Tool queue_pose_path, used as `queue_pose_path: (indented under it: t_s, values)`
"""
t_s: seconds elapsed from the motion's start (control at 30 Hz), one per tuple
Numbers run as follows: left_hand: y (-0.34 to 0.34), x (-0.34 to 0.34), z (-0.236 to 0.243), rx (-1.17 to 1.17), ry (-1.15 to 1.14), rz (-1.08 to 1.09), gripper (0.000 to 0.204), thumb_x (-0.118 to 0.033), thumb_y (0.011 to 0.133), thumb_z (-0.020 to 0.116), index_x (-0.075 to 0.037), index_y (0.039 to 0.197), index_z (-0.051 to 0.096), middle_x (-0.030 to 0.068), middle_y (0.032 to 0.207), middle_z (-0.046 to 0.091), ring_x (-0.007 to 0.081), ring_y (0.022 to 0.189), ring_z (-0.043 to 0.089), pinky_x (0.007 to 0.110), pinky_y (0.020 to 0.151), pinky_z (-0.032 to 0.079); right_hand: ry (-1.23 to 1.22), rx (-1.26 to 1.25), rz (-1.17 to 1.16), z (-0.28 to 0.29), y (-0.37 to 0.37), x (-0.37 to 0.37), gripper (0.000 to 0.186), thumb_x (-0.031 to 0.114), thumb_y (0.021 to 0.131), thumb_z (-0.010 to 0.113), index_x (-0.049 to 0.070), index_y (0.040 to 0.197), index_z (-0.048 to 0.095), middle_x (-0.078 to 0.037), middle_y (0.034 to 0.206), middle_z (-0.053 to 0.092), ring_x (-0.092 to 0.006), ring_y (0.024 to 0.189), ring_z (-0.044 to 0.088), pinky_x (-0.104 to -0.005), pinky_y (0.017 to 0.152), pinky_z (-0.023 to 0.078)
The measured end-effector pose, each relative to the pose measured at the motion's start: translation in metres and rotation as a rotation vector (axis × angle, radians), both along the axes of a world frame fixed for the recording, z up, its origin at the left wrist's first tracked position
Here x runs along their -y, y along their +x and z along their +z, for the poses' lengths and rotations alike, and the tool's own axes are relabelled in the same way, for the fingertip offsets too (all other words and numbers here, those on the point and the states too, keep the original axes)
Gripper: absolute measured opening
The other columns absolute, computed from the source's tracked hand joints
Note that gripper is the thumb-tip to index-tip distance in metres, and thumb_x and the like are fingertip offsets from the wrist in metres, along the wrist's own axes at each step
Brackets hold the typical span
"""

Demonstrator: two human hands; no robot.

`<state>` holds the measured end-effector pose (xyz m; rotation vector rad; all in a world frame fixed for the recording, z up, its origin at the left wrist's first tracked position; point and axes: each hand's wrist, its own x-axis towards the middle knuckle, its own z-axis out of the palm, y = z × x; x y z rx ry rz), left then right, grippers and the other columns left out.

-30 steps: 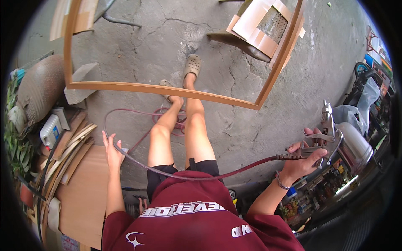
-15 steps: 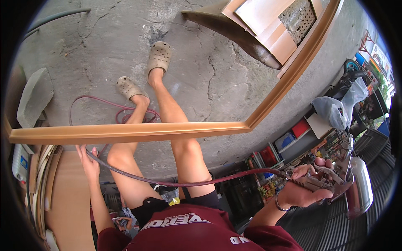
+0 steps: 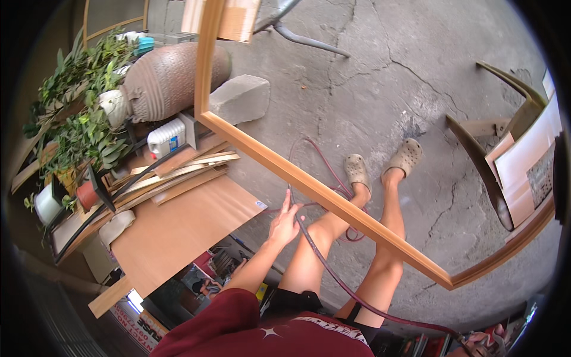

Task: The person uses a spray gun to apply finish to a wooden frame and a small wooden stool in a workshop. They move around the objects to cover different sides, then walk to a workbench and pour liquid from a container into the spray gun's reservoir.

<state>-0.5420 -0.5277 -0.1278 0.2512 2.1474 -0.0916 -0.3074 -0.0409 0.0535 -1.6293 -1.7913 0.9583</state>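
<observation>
My left hand (image 3: 285, 225) is beside the near side of a brown wooden frame (image 3: 333, 203), closed loosely on a dark red hose (image 3: 328, 269), its index finger stretched toward the frame. From there the hose runs across my lap to the lower right. At that edge my right hand (image 3: 479, 339) is only partly in view, gripping a metal spray gun (image 3: 526, 324) that is mostly cut off. The frame lies level above my legs and the floor, one corner at the left and one near the lower right.
Beyond the frame, boards (image 3: 526, 154) rest on a curved-legged support at the right. Leafy plants (image 3: 89, 83), a large ribbed jar (image 3: 169, 80), a stone block (image 3: 241, 98) and a white jug (image 3: 166, 138) stand at the left. A brown panel (image 3: 184, 223) lies near my left arm.
My view has swung to the left, bringing plants and jar in. The spray gun and right hand have slid to the lower right edge. The left hand stays on the hose.
</observation>
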Motion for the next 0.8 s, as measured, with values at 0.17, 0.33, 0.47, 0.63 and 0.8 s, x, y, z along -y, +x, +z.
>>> queue_pose_path:
  t_s: [0.17, 0.33, 0.47, 0.63, 0.8]
  values:
    - [-0.006, 0.004, 0.009, 0.039, -0.053, -0.018, 0.038, -0.021, 0.094, 0.069, -0.019, 0.132, 0.061, 0.0214, 0.17, 0.015, 0.0412, 0.12, 0.064, 0.049, 0.092, 0.057, -0.017, -0.016, -0.004, -0.008, 0.0, 0.002, 0.073, 0.068, 0.102, 0.038, 0.0, 0.124, 0.053, -0.024, 0.111, 0.064, -0.0212, 0.059, 0.058, -0.0267, 0.048, 0.049]
    - [-0.01, -0.003, 0.009, 0.082, -0.104, 0.026, 0.04, -0.02, 0.094, 0.069, -0.02, 0.133, 0.061, 0.0213, 0.17, 0.015, 0.0408, 0.118, 0.065, 0.049, 0.092, 0.057, -0.007, -0.011, 0.015, -0.006, -0.005, 0.008, 0.071, 0.064, 0.104, 0.039, -0.002, 0.128, 0.052, -0.024, 0.115, 0.063, -0.0195, 0.059, 0.057, -0.0256, 0.048, 0.047]
    - [-0.009, -0.017, 0.014, 0.134, -0.109, -0.01, 0.044, -0.013, 0.093, 0.066, -0.02, 0.137, 0.059, 0.0205, 0.17, 0.014, 0.0427, 0.12, 0.064, 0.049, 0.097, 0.056, 0.007, -0.022, 0.025, -0.002, -0.001, 0.014, 0.069, 0.061, 0.106, 0.039, -0.003, 0.13, 0.051, -0.024, 0.119, 0.062, -0.0182, 0.059, 0.056, -0.0248, 0.049, 0.045]
    - [0.01, -0.011, 0.033, 0.15, 0.021, -0.068, 0.056, -0.006, 0.092, 0.06, -0.02, 0.145, 0.055, 0.0193, 0.17, 0.014, 0.0429, 0.128, 0.058, 0.05, 0.107, 0.051, 0.026, -0.036, 0.051, 0.029, 0.005, 0.026, 0.068, 0.057, 0.107, 0.04, -0.005, 0.134, 0.05, -0.024, 0.124, 0.061, -0.0165, 0.06, 0.055, -0.0237, 0.049, 0.043]
    - [0.038, 0.004, 0.068, 0.15, 0.115, -0.19, 0.059, -0.008, 0.094, 0.054, -0.023, 0.151, 0.052, 0.0193, 0.169, 0.021, 0.0386, 0.144, 0.044, 0.051, 0.119, 0.038, 0.002, -0.113, 0.107, 0.086, -0.008, 0.067, 0.066, 0.053, 0.109, 0.041, -0.006, 0.137, 0.049, -0.023, 0.128, 0.06, -0.0148, 0.06, 0.054, -0.0226, 0.05, 0.041]
